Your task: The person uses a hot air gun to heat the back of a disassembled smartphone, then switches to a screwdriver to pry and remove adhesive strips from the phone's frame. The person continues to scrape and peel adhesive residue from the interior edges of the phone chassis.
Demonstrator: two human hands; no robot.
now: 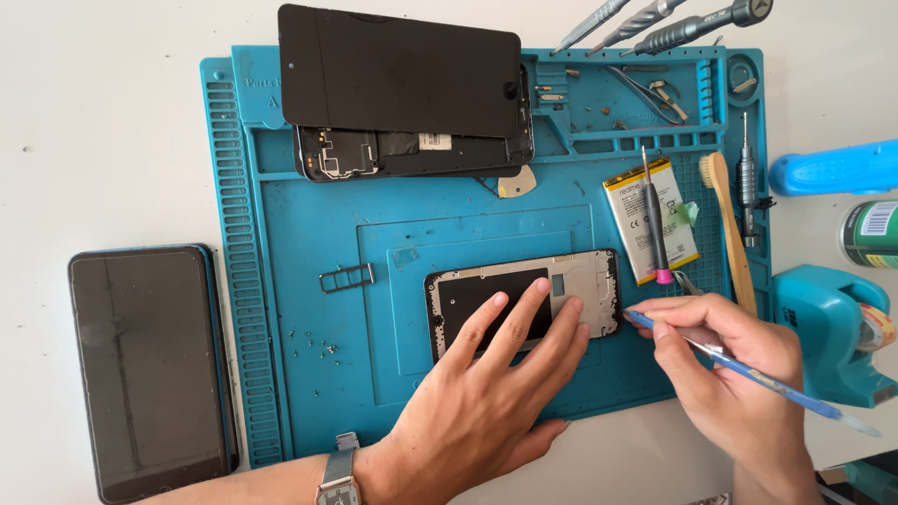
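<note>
Left hand lies flat, fingers spread, pressing the phone frame down at the middle of the blue mat. Right hand has its fingers pinched together on a blue tool, tip touching the frame's right edge. A battery with a screwdriver across it lies toward the mat's right edge. Stacked phone parts sit at the far edge. A dark phone rests on the table beyond the mat's left edge.
</note>
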